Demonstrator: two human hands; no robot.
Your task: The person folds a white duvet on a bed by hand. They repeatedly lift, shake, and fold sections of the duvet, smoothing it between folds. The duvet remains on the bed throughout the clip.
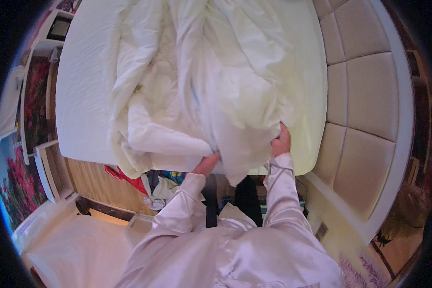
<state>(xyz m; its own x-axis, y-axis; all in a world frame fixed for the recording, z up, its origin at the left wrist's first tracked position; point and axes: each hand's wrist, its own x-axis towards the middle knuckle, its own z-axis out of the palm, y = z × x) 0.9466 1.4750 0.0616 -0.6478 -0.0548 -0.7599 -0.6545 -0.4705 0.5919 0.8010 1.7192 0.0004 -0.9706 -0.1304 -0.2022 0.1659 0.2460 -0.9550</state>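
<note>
A white duvet with a loose white cover lies rumpled over a bed, on a white fitted sheet. At the near edge of the bed my left hand grips a fold of the white fabric, beside a thick rolled edge. My right hand pinches the cover farther right, with the thumb on top. Between the hands the cloth hangs down to a pointed corner over the bed's edge. A thin blue strip shows among the folds. The fingertips of both hands are partly hidden by cloth.
A padded beige headboard borders the bed on the right. Red and grey clothes lie in a heap on the wooden floor below the bed's near edge. A white cabinet frame stands at the left, near a floral panel.
</note>
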